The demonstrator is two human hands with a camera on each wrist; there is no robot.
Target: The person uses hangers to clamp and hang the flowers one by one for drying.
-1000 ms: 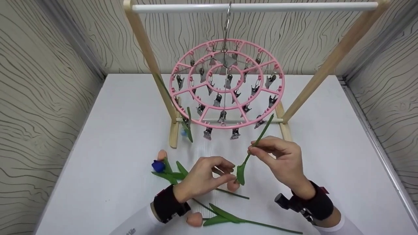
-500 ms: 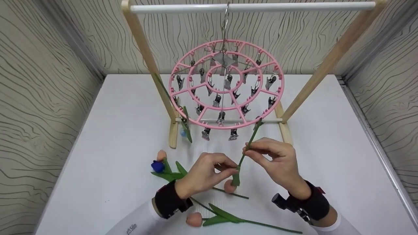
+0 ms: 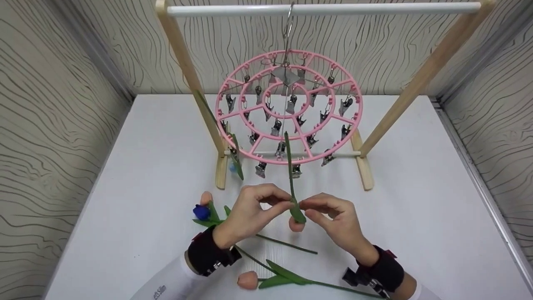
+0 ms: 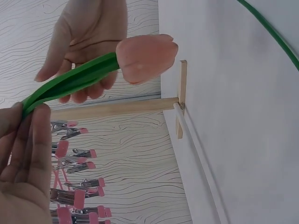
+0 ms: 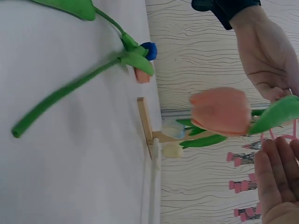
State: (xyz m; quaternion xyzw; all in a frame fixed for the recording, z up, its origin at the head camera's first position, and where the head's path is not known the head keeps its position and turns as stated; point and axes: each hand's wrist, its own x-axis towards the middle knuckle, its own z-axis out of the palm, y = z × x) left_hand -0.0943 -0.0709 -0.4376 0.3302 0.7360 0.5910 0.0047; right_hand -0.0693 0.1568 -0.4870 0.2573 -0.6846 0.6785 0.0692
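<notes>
An artificial pink tulip point(image 4: 147, 58) hangs head down, its green stem point(image 3: 289, 166) pointing up in front of the pink clip hanger point(image 3: 220, 104). My left hand point(image 3: 260, 212) pinches it between thumb and fingers where the leaves meet the stem. Beside the leaf, my right hand point(image 3: 333, 218) has its fingers extended and holds nothing; the left wrist view shows its palm point(image 4: 96, 39) behind the tulip. Metal clips point(image 3: 261, 169) dangle from the hanger's ring just beyond both hands.
The hanger hooks over a white bar point(image 3: 354, 8) on a wooden frame point(image 3: 420, 83). Tulips hang at its left side, including a pale yellow one point(image 5: 172, 150). On the table lie a blue tulip point(image 3: 202, 212) and a pink tulip point(image 3: 248, 280) with long stems.
The right hand has let go of the stem and come down and left beside the leaf. The left hand now pinches the tulip, whose stem has swung left to near upright.
</notes>
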